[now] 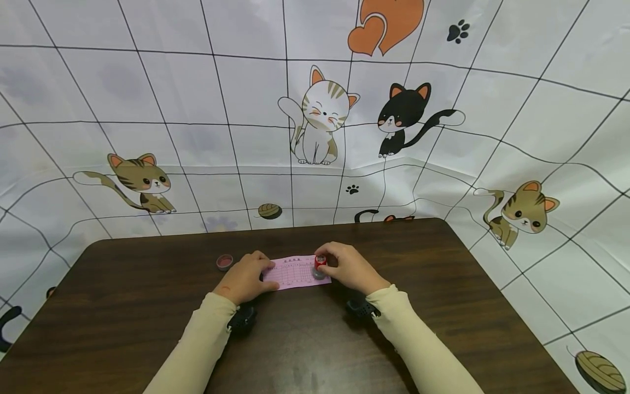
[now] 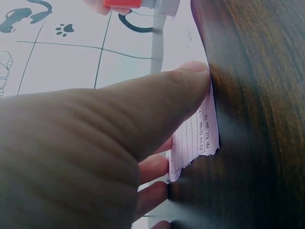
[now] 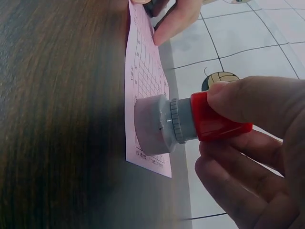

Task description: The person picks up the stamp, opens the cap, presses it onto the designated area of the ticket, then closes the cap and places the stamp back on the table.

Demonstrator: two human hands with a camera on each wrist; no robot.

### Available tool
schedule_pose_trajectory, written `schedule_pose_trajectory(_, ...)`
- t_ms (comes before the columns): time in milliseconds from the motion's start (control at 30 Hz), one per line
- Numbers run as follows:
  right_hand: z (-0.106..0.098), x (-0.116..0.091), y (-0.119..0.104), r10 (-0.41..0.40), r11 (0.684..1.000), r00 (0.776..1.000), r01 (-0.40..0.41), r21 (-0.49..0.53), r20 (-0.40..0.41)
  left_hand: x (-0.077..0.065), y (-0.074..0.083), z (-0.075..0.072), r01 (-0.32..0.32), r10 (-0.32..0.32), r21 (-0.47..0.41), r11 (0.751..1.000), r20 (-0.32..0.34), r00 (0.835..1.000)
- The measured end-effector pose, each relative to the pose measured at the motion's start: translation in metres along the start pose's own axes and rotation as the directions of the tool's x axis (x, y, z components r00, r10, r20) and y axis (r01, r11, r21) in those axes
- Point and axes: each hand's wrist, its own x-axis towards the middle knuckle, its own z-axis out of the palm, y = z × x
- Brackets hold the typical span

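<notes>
A pink printed form (image 1: 294,272) lies on the dark wooden table, its grid and small characters facing up. My left hand (image 1: 248,278) rests on the form's left end, thumb (image 2: 183,83) along the near edge and fingers at the far edge. With thumb and fingers, my right hand (image 1: 351,267) pinches the red handle of a stamp (image 3: 221,117). The stamp's round grey base (image 3: 155,125) stands upright on the right part of the form, its face hidden against the paper.
A small round container (image 1: 224,262) with a reddish inside sits just left of my left hand. Behind the table (image 1: 147,306) hangs a white sheet with grid lines and cartoon cats (image 1: 320,117). The table's far edge runs close beyond the hands.
</notes>
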Motion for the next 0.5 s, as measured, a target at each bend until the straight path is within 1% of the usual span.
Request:
schedule_pose_trajectory(133, -0.0001, 0.0007, 0.0011, -0.007, 1.000, 1.000, 0.007, 0.012, 0.007, -0.0005, 0.0006, -0.0008, -0.001, 0.001, -0.004, 1.000, -0.003, 1.000)
schedule_pose_trajectory(367, -0.0004, 0.0010, 0.0012, -0.015, 0.999, 1.000, 0.016, -0.037, 0.013, -0.0020, 0.0011, -0.0018, 0.005, -0.005, -0.002, 1.000, -0.001, 1.000)
schedule_pose_trajectory(500, -0.0004, 0.0000, 0.0007, -0.012, 0.999, 1.000, 0.012, -0.037, 0.000, -0.0019, 0.0014, -0.0020, 0.005, -0.005, 0.002, 1.000, -0.002, 1.000)
